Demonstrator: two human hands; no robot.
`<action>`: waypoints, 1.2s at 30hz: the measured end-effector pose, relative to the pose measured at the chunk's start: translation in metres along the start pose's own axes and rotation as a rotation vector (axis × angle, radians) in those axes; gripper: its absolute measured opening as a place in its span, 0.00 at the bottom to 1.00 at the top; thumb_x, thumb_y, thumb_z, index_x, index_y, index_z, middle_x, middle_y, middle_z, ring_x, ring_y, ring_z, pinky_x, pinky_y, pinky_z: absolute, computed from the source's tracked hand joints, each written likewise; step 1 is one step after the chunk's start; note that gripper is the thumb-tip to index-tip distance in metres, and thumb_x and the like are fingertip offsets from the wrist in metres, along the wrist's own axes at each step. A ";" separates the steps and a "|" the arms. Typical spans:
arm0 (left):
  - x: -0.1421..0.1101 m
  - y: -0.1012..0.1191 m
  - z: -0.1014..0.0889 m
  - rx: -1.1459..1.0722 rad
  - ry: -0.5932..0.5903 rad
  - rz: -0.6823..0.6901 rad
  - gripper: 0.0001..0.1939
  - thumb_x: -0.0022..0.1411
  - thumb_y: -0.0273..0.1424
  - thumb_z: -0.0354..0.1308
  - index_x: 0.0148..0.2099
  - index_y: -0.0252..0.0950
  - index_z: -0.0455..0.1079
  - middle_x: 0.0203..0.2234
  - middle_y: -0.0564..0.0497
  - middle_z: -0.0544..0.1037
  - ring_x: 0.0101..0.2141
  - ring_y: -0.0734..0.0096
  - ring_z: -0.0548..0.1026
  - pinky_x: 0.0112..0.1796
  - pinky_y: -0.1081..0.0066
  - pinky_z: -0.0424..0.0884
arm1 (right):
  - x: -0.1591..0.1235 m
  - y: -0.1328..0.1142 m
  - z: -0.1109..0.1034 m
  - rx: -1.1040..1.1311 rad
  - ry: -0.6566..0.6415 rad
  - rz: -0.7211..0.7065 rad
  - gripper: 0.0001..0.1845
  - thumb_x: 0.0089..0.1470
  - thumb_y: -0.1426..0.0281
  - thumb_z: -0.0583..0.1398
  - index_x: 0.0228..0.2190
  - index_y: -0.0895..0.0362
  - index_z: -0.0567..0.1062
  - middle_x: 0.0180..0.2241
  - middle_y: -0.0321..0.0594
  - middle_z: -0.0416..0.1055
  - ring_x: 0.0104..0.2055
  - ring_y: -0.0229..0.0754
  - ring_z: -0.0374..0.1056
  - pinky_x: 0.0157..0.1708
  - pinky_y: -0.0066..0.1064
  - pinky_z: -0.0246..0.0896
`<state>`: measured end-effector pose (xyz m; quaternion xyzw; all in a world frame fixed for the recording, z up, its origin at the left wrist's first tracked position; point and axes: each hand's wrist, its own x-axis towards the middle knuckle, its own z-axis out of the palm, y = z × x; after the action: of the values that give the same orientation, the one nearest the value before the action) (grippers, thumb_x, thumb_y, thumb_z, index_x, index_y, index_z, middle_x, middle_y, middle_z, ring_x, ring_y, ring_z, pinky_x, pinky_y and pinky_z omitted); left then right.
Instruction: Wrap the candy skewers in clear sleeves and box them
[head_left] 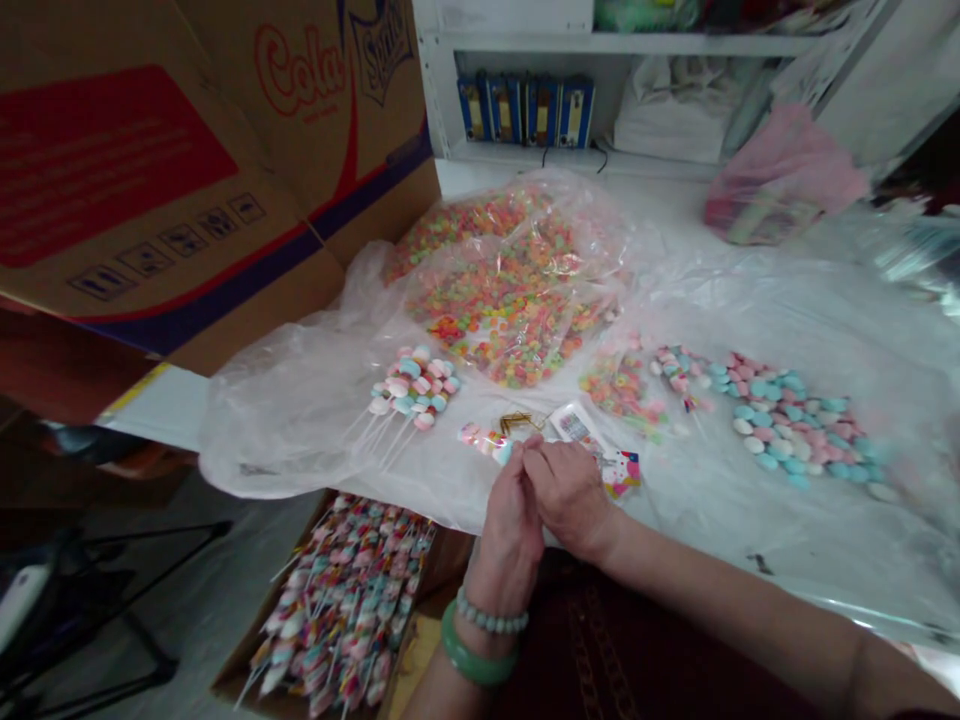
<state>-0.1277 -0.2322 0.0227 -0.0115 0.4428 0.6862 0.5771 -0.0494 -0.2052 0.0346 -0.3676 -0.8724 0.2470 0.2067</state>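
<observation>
My left hand (514, 510), with a bead bracelet and a green bangle at its wrist, is closed. My right hand (566, 490) is closed against it, and the fingers of both overlap. A wrapped candy skewer (484, 440) in pink, white and blue juts out leftward from my left fingertips; its stick end is hidden by the hands. What my right fingers pinch cannot be seen. Just beyond the hands lie gold twist ties (517, 422), a white printed card (576, 424) and a colourful card (621, 470). Several unwrapped candy skewers (416, 385) lie to the left.
Clear plastic sheeting (277, 430) covers the table. On it rest a bag of ring candies (517, 290) and loose pastel candies (802, 420). A large carton (225, 150) stands left. Below the table edge, a box (405, 650) holds many finished skewers. A pink bag (787, 180) sits far right.
</observation>
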 end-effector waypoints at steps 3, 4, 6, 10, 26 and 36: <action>-0.007 0.009 -0.002 -0.052 -0.036 -0.103 0.12 0.51 0.34 0.64 0.38 0.33 0.74 0.30 0.51 0.76 0.28 0.77 0.71 0.31 0.75 0.69 | 0.012 0.005 -0.001 0.585 -0.215 0.349 0.09 0.56 0.71 0.54 0.27 0.58 0.70 0.26 0.39 0.67 0.29 0.39 0.63 0.34 0.32 0.60; -0.011 0.013 -0.004 -0.031 -0.043 -0.106 0.15 0.51 0.34 0.65 0.41 0.34 0.74 0.33 0.50 0.76 0.27 0.77 0.71 0.28 0.77 0.68 | 0.014 0.007 0.000 0.729 -0.281 0.422 0.10 0.56 0.69 0.54 0.25 0.58 0.69 0.23 0.36 0.64 0.24 0.36 0.60 0.30 0.29 0.59; -0.017 0.020 -0.013 0.093 -0.069 -0.085 0.21 0.50 0.34 0.66 0.48 0.37 0.72 0.39 0.48 0.77 0.30 0.76 0.72 0.28 0.76 0.67 | 0.014 0.010 0.000 0.946 -0.424 0.499 0.14 0.57 0.65 0.52 0.23 0.58 0.66 0.18 0.30 0.57 0.17 0.32 0.51 0.24 0.27 0.57; -0.025 0.031 -0.031 0.413 -0.153 -0.008 0.15 0.51 0.36 0.65 0.40 0.34 0.76 0.46 0.44 0.75 0.44 0.64 0.71 0.43 0.69 0.66 | 0.003 0.012 -0.007 1.193 -0.462 0.572 0.12 0.54 0.64 0.55 0.23 0.57 0.67 0.19 0.32 0.60 0.19 0.32 0.55 0.23 0.26 0.56; -0.027 0.009 -0.036 0.811 0.260 0.338 0.13 0.50 0.40 0.61 0.25 0.34 0.71 0.14 0.57 0.65 0.17 0.79 0.61 0.19 0.78 0.55 | 0.023 0.024 -0.008 0.950 0.034 0.547 0.08 0.53 0.65 0.57 0.33 0.58 0.70 0.28 0.35 0.70 0.29 0.37 0.65 0.31 0.29 0.60; -0.006 0.046 -0.049 0.302 0.275 0.047 0.13 0.45 0.38 0.63 0.24 0.34 0.65 0.09 0.62 0.58 0.10 0.86 0.49 0.13 0.81 0.41 | 0.068 0.074 -0.004 -0.426 -0.162 -0.150 0.07 0.52 0.77 0.58 0.25 0.58 0.75 0.33 0.46 0.70 0.38 0.47 0.59 0.36 0.34 0.56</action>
<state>-0.1871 -0.2652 0.0232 -0.0080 0.6153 0.6173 0.4902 -0.0512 -0.1080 0.0070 -0.3163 -0.9433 0.0702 0.0718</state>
